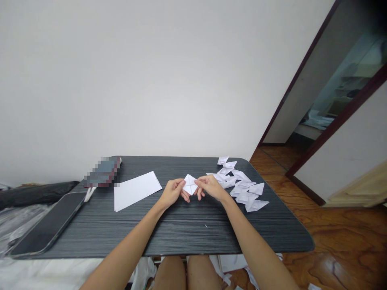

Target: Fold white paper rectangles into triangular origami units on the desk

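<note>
1. Head view: left hand (pixel 173 192) and right hand (pixel 211 187) pinch opposite corners of a small white folded-paper diamond (pixel 190 185), thumbs on its face; the lower fingers curl loosely beneath.
2. Workpiece location: between the two sets of fingertips, above a dark, streaked-surface table (pixel 190 229).
3. Stock: flat white rectangular paper sheets (pixel 137 191), left of the left fingers. Folded white paper pieces (pixel 246 197) lie to the right of the right fingers.
4. Step in hand, as judged: shaping the creased diamond.
5. Next move likely calls for: even thumb pressure, corners kept aligned.
</note>
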A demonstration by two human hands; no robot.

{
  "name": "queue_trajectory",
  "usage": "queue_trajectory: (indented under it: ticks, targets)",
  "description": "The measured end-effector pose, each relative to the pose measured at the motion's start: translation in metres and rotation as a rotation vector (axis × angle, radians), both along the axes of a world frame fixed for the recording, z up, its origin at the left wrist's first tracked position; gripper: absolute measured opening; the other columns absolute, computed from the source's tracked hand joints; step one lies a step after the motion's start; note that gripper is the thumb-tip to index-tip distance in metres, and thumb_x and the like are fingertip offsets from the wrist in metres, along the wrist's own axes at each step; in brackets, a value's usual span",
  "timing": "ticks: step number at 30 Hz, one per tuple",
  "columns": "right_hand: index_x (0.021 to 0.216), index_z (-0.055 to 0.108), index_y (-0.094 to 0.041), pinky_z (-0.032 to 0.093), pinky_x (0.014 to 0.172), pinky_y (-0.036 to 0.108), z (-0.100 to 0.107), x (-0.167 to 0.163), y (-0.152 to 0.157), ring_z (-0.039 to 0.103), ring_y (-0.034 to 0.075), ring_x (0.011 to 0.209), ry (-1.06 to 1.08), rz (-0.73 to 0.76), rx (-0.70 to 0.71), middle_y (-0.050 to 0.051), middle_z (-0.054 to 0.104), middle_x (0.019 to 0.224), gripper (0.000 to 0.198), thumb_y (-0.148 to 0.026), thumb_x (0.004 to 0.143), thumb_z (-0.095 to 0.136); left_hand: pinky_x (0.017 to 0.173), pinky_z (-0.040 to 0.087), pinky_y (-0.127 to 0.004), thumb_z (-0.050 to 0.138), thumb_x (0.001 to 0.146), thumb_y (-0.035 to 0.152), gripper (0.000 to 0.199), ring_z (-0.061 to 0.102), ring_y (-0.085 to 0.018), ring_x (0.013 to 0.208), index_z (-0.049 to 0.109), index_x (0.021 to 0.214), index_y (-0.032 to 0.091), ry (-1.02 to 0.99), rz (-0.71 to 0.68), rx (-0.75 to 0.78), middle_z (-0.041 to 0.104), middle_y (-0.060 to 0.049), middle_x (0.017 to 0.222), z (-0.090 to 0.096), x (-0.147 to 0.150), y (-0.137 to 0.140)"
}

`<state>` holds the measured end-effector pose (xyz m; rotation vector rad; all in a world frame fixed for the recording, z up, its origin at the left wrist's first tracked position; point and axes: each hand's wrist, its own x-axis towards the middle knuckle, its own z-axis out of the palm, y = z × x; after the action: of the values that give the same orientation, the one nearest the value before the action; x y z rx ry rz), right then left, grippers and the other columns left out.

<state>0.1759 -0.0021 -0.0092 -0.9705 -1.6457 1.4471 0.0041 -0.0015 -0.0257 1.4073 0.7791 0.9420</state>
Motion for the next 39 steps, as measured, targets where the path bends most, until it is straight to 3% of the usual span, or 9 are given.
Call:
queue_trajectory:
  ticks: [5,11,14,18,20,23,28,33,39]
  targets:
    - [0.063,0.053,-0.010,0.030,0.037,0.018,-0.003,0.001,0.000,0.051,0.009,0.036,0.037,0.050,-0.039,0.004,0.059,0.048,0.041,-0.048,0.075,0.044,0.035,0.043,-0.020,0.043,0.078,0.043,0.037,0.058,-0.016,0.039,0.051,0.085,0.007,0.022,-0.002,0.018,0.060,-0.005,0.050,0.000,0.000,-0.001]
    - [0.066,0.056,-0.012,0.029,0.039,0.019,-0.005,-0.002,0.002,0.046,0.007,0.038,-0.104,0.020,0.109,0.000,0.056,0.053,0.030,-0.040,0.074,0.050,0.029,0.033,-0.017,0.031,0.083,0.043,0.042,0.050,-0.011,0.030,0.052,0.094,0.008,0.173,-0.013,0.132,0.056,-0.001,0.048,-0.001,-0.001,-0.004]
    - [0.068,0.060,-0.012,0.035,0.047,0.020,-0.007,-0.002,0.003,0.048,0.009,0.049,-0.221,-0.090,0.311,0.001,0.054,0.059,0.026,-0.033,0.077,0.047,0.042,0.041,-0.020,0.033,0.084,0.039,0.036,0.053,-0.009,0.039,0.057,0.090,0.012,0.389,0.113,0.435,0.058,-0.001,0.054,0.000,-0.005,-0.003]
    - [0.086,0.063,-0.018,0.039,0.063,0.024,-0.009,-0.002,-0.002,0.048,0.011,0.069,-0.384,-0.235,0.710,0.005,0.052,0.088,0.019,-0.018,0.079,0.045,0.069,0.043,-0.025,0.038,0.084,0.030,0.026,0.056,-0.014,0.077,0.060,0.088,0.017,0.652,0.333,0.899,0.060,-0.006,0.084,0.001,-0.013,-0.002]
    - [0.092,0.061,-0.019,0.040,0.066,0.026,-0.008,-0.003,-0.006,0.046,0.011,0.071,-0.510,-0.212,0.858,0.006,0.048,0.091,0.025,-0.012,0.080,0.041,0.067,0.043,-0.024,0.035,0.085,0.027,0.026,0.052,-0.014,0.079,0.059,0.093,0.018,0.796,0.322,1.017,0.056,-0.007,0.089,0.001,-0.018,-0.002]
    - [0.090,0.060,-0.017,0.039,0.069,0.028,-0.008,-0.003,-0.011,0.046,0.014,0.076,-0.703,-0.112,0.968,0.006,0.048,0.086,0.022,-0.013,0.081,0.041,0.060,0.041,-0.022,0.032,0.086,0.024,0.028,0.050,-0.012,0.073,0.058,0.095,0.019,1.006,0.158,1.106,0.052,-0.005,0.085,0.002,-0.023,-0.003]
    - [0.085,0.058,-0.015,0.039,0.071,0.029,-0.009,-0.004,-0.016,0.047,0.016,0.080,-0.761,-0.030,0.953,0.006,0.052,0.080,0.015,-0.020,0.082,0.044,0.063,0.041,-0.022,0.032,0.086,0.023,0.027,0.049,-0.012,0.074,0.058,0.086,0.017,1.035,0.012,1.064,0.053,-0.004,0.083,0.003,-0.025,-0.006]
    - [0.073,0.058,-0.015,0.039,0.070,0.026,-0.014,-0.005,-0.012,0.050,0.014,0.076,-0.640,-0.064,0.788,0.004,0.056,0.075,0.018,-0.019,0.082,0.044,0.072,0.040,-0.023,0.038,0.084,0.023,0.022,0.051,-0.013,0.078,0.059,0.080,0.015,0.830,0.044,0.899,0.056,-0.004,0.081,0.001,-0.024,-0.003]
    - [0.072,0.059,-0.015,0.037,0.063,0.023,-0.022,-0.008,0.000,0.052,0.012,0.064,-0.557,-0.197,0.548,0.002,0.058,0.067,0.013,-0.016,0.078,0.047,0.063,0.039,-0.022,0.043,0.079,0.023,0.019,0.053,-0.012,0.066,0.061,0.076,0.016,0.751,0.169,0.656,0.060,-0.003,0.072,-0.004,-0.018,0.006]
